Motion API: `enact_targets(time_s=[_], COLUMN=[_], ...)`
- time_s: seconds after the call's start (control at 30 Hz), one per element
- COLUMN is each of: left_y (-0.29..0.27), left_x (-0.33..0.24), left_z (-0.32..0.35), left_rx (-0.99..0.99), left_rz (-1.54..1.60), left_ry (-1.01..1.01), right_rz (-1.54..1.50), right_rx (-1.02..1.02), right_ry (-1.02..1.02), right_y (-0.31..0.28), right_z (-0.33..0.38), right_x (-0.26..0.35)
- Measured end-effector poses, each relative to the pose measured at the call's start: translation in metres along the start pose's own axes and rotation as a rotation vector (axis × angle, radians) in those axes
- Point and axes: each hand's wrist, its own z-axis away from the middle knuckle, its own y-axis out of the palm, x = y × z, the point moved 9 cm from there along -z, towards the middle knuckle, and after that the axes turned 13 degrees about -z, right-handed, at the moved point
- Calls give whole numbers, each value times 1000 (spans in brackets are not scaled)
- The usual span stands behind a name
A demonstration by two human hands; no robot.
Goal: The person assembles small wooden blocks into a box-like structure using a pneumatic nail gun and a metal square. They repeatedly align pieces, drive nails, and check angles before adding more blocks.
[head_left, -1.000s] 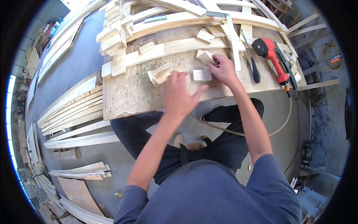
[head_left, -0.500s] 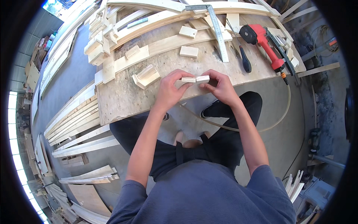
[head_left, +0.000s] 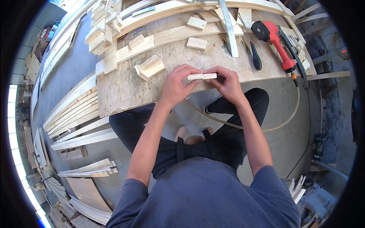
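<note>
Both hands are up in front of the person, just over the near edge of the workbench (head_left: pixel 125 95). The left hand (head_left: pixel 176 85) is closed around one end of a small wood block (head_left: pixel 202 76), and the right hand (head_left: pixel 228 83) is closed around the other end. The block looks like two thin flat pieces pressed together, lying level between the fingertips. It is held in the air, not resting on the bench. Just to the left of the left hand sits a little stack of wood pieces (head_left: pixel 150 67) on the bench. Farther back lie two loose blocks (head_left: pixel 197 43), a long metal ruler (head_left: pixel 229 26) and a screwdriver (head_left: pixel 254 55) with a dark handle. A red power tool (head_left: pixel 274 38) lies at the right end of the bench. Long wood strips (head_left: pixel 76 110) lie on the floor to the left.
</note>
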Motion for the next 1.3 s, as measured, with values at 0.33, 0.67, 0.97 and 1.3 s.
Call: enact_targets(time_s=[0.33,0.67,0.97,1.3], left_y=[5,8,-25,-27], left_x=[2,-1,6,29], left_z=[5,1,18,22], left_rx=[-47,-76,-184,-125], left_rz=[-44,-179,-268,-207], left_ry=[-25,-48,-41,-84], right_rz=[-26,399,482,66], right_rx=[14,-47,-26,157], right_ry=[-23,-143,56,-32], right_y=[2,-39,-13,-5], right_z=[0,-111,-132,-27], right_x=[-4,31,5,15])
